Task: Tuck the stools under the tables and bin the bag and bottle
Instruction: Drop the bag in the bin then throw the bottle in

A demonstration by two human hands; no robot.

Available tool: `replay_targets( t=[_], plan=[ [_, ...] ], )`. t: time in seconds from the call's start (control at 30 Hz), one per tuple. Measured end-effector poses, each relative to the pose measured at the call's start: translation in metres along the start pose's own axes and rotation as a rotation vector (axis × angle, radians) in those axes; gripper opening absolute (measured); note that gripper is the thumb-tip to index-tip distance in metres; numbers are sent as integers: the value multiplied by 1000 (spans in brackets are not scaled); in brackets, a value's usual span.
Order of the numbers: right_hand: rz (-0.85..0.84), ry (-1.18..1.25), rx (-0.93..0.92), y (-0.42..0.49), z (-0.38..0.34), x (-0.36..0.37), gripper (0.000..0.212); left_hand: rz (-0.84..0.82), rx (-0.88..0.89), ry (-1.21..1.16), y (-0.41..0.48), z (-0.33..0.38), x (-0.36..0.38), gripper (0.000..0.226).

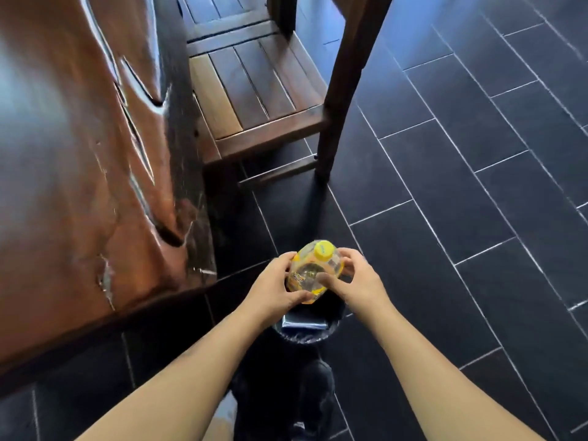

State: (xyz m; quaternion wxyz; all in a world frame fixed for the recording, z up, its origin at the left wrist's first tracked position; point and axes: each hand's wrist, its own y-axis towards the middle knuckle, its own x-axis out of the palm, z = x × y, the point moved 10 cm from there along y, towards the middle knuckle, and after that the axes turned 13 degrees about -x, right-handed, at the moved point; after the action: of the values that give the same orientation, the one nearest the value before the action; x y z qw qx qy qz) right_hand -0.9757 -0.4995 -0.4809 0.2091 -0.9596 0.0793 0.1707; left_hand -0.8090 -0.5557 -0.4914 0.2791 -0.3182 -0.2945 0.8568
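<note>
bottle: clear, yellow cap on, above bin | stool: slatted wood, beside table

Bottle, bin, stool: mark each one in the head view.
bottle (306,272): head view, on its clear body, below the yellow cap.
bin (307,339): head view, on the near part of its dark rim.
stool (254,100): head view, on the middle of its slatted wooden seat.

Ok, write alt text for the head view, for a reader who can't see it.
The left hand and right hand grip a clear yellow-capped bottle above a black bin. A wooden table lies left, a slatted stool ahead.
</note>
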Motion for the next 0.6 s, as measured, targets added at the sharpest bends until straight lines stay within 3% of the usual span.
replay_targets(
  t=[0.47, 0.6],
  plan=[
    [15, -42, 99, 40, 153, 79, 55, -28, -108, 31, 101, -127, 75, 61],
    [12, -98, 119, 47, 181, 86, 67, -38, -142, 30, 116, -144, 93, 56]
  ],
)
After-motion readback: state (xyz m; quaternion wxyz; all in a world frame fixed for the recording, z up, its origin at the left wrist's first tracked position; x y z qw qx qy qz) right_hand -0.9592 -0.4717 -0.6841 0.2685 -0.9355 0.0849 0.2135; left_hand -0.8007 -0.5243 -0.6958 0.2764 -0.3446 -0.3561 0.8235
